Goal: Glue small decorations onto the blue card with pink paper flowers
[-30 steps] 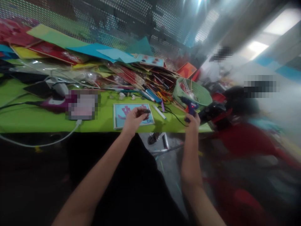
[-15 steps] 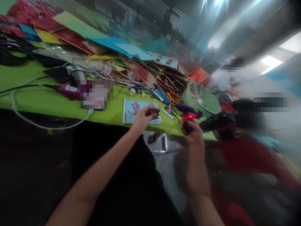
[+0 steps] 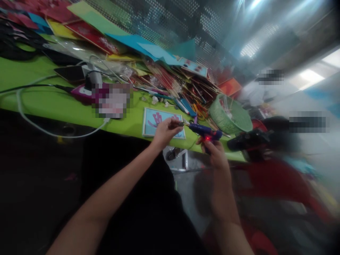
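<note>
My right hand (image 3: 214,148) is wrapped round the handle of a dark blue glue gun (image 3: 203,130) with a glowing red light. Its nozzle points left and meets, or nearly meets, a small dark piece (image 3: 181,124) pinched in the fingertips of my left hand (image 3: 168,130). What that piece is cannot be made out. Under and behind my left hand lies a light blue framed card (image 3: 149,118) with purplish lettering, flat near the table's front edge. My left hand covers part of the lettering.
On the green table (image 3: 47,113) stand a purple power strip (image 3: 79,95) with cables and a green basket (image 3: 231,115). Thin sticks (image 3: 164,79), scissors and coloured sheets (image 3: 143,49) pile up behind. A black camera (image 3: 251,141) sits at right, with people beyond.
My right hand has turned the glue gun and brought it left, so its nozzle is now at the small piece in my left hand. The view has shifted slightly.
</note>
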`<act>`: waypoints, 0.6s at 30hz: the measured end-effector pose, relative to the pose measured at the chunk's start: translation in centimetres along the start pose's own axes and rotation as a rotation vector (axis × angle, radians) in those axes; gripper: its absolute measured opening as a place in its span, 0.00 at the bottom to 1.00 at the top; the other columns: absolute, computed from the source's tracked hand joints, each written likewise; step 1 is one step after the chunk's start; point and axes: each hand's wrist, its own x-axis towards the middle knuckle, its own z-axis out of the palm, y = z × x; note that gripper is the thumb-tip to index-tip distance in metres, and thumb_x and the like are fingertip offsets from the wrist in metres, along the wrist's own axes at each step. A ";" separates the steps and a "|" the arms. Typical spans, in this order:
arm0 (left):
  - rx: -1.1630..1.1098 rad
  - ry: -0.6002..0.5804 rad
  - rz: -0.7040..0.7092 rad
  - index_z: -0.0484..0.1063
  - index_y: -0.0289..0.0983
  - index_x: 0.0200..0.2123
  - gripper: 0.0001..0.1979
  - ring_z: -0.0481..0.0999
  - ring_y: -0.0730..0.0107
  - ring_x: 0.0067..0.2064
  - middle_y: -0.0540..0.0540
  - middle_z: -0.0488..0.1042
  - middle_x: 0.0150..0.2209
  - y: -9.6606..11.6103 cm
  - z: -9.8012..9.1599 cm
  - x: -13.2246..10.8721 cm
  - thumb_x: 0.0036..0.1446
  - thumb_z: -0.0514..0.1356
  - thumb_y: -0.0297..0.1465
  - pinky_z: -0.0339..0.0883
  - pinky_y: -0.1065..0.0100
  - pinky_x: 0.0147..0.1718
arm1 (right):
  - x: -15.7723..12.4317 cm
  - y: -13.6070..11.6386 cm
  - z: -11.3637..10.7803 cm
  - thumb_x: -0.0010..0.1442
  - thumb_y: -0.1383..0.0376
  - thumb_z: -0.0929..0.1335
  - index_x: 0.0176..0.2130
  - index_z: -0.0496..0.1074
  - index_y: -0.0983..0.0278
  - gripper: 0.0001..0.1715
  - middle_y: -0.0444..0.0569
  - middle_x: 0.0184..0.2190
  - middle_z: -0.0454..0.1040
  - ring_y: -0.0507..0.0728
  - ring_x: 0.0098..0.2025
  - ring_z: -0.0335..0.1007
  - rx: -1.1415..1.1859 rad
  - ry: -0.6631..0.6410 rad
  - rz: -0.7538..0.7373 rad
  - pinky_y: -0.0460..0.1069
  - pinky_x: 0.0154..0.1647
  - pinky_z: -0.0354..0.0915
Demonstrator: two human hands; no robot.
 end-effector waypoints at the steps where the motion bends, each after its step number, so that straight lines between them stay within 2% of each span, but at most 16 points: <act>1: 0.011 0.003 0.000 0.75 0.34 0.37 0.14 0.78 0.72 0.35 0.46 0.81 0.35 0.1 0.0 0.0 0.47 0.72 0.28 0.71 0.67 0.39 | -0.1 0.0 0.0 0.57 0.51 0.74 0.34 0.78 0.63 0.17 0.48 0.31 0.79 0.49 0.22 0.60 -0.012 -0.003 0.003 0.47 0.25 0.58; 12: 0.046 0.012 0.028 0.74 0.35 0.37 0.14 0.78 0.72 0.34 0.47 0.80 0.34 -0.1 0.0 0.1 0.47 0.72 0.28 0.70 0.69 0.37 | -0.3 -0.3 0.1 0.56 0.50 0.74 0.33 0.77 0.64 0.20 0.47 0.30 0.77 0.49 0.22 0.60 -0.091 -0.003 0.016 0.48 0.26 0.58; 18: 0.061 0.020 0.007 0.74 0.35 0.36 0.13 0.77 0.73 0.33 0.48 0.80 0.33 0.1 0.1 0.0 0.48 0.71 0.27 0.69 0.69 0.36 | -0.3 -1.0 0.6 0.55 0.46 0.72 0.31 0.75 0.64 0.23 0.44 0.22 0.71 0.50 0.22 0.59 -0.170 -0.001 0.028 0.49 0.26 0.59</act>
